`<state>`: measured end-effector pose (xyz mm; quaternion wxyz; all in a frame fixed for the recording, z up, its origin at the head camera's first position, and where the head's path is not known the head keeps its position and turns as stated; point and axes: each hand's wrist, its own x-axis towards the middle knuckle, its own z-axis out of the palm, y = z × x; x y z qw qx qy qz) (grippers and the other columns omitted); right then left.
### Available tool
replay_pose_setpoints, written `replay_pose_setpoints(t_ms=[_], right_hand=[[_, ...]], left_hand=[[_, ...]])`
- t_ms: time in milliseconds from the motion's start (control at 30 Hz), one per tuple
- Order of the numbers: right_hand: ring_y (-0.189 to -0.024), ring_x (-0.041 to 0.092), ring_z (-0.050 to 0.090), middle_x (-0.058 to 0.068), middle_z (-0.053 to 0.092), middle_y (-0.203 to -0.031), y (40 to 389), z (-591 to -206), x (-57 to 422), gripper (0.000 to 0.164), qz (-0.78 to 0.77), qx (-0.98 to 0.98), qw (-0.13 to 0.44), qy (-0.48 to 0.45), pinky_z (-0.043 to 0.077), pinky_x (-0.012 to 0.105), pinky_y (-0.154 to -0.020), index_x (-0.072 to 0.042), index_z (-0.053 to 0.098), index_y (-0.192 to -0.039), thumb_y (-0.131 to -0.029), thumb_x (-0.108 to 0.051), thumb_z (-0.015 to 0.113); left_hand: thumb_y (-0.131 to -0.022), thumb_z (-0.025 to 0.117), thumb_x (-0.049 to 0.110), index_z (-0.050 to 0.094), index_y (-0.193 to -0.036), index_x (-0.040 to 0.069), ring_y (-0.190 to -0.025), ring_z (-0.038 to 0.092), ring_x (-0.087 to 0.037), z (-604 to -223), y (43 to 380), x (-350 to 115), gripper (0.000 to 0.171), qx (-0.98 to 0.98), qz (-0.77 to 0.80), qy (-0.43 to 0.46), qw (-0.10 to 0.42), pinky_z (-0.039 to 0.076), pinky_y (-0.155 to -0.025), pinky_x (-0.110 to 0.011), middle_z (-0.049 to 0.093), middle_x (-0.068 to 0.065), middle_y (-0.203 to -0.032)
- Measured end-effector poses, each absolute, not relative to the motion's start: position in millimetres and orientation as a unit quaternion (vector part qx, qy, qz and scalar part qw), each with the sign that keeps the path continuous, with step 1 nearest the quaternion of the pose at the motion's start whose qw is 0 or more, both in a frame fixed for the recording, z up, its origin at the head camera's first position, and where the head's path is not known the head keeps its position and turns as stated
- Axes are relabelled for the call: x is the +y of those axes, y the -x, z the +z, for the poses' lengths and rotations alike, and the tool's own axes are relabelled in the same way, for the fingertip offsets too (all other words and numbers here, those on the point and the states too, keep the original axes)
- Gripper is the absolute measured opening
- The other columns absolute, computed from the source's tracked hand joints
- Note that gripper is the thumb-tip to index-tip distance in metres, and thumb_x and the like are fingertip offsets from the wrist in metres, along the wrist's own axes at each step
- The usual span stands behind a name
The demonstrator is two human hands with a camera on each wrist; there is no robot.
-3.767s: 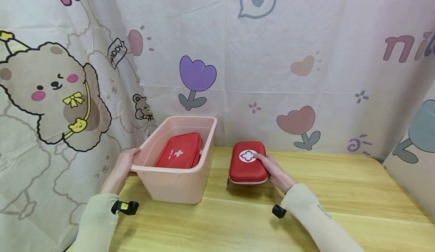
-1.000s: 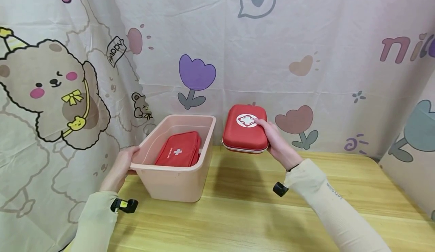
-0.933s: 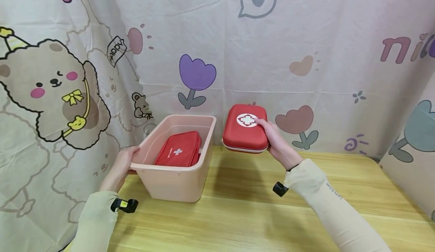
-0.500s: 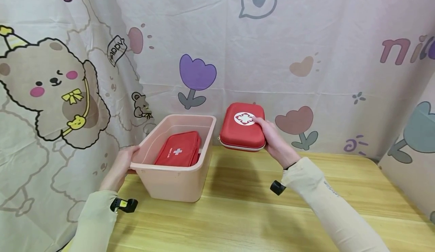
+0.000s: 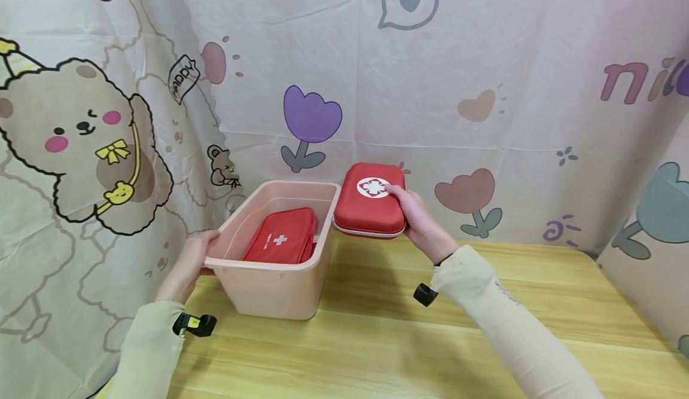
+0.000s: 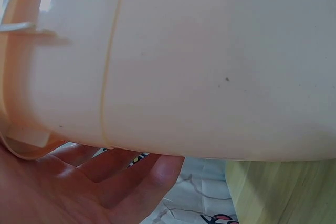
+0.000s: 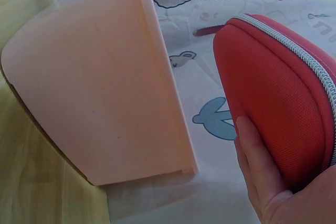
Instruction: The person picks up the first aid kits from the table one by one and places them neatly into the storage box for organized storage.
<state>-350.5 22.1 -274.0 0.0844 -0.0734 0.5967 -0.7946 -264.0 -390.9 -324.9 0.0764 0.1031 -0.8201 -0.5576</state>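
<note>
My right hand (image 5: 422, 219) grips a red zippered first-aid case (image 5: 368, 204) at its right side, with the thumb on top by the round white emblem. The case is in the air, level with the right rim of a pink plastic bin (image 5: 269, 291) and overlapping that rim in the head view. In the right wrist view, fingers (image 7: 257, 156) lie along the case's underside, and its zipper faces up. At the bin's left side, my left hand (image 5: 188, 264) holds the rim, its fingers (image 6: 163, 171) tucked against the outer wall. Inside the bin leans a red first-aid pouch (image 5: 290, 228) with a white cross.
The bin stands on a wooden table (image 5: 377, 339) close to the back. A printed curtain (image 5: 398, 88) hangs behind the table and along its left side. Each wrist wears a small black camera.
The case has been lifted off the table since the oldest frame. In the last second my right hand has carried it left to the bin's edge. The left hand and bin have stayed put.
</note>
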Motion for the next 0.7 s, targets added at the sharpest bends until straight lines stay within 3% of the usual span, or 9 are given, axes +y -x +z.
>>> replay_pose_setpoints(t_ms=[167,700], right_hand=[[-0.080,0.013,0.070,0.010,0.063,-0.115,354,-275,12,0.052,-0.797,0.595,0.083,0.067,0.057,0.026,-0.072,-0.003,0.041,-0.141,-0.100,-0.031,0.055],[-0.076,0.014,0.069,0.013,0.064,-0.114,351,-277,-24,0.049,-0.799,0.591,0.086,0.073,0.057,0.026,-0.070,-0.004,0.041,-0.136,-0.097,-0.028,0.060]], left_hand=[[-0.104,0.031,0.035,0.034,-0.140,-0.012,-0.084,0.056,-0.015,-324,265,-391,0.059,-0.816,-0.563,-0.107,0.076,0.056,-0.066,-0.036,0.044,-0.032,-0.125],[-0.104,0.029,0.035,0.034,-0.139,-0.012,-0.085,0.056,-0.016,-325,264,-391,0.059,-0.821,-0.557,-0.099,0.078,0.056,-0.065,-0.035,0.044,-0.032,-0.125]])
